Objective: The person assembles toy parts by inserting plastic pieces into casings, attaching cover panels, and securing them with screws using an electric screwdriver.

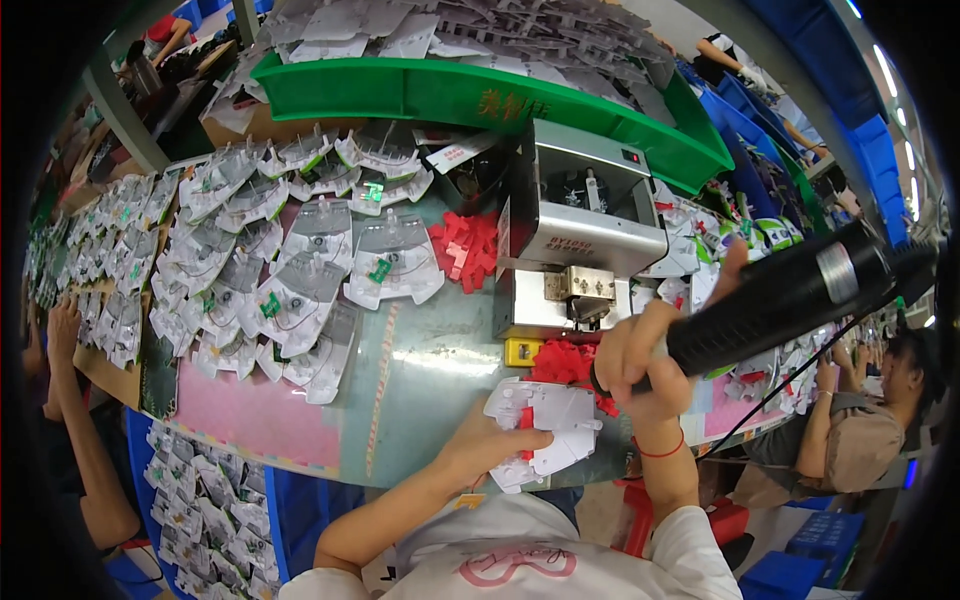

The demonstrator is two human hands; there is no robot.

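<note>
Near the table's front edge my left hand (485,445) grips a white plastic housing (567,425), thumb laid across it. A red plastic piece (527,420) sits on the housing beside the thumb. My right hand (648,365) is wrapped round a black electric screwdriver (780,295), its body slanting up to the right with a cord hanging from its far end. The hand and tool are above and right of the housing; the screwdriver's tip is hidden. Behind the housing lies a pile of red plastic pieces (565,362), beside a small yellow block (522,351).
A silver screw feeder (590,235) stands ahead, another red pile (466,250) on its left. Rows of white housings (300,290) cover the table's left. A green tray (400,92) of white parts spans the back. Other people work at both sides, one with a backpack (860,440).
</note>
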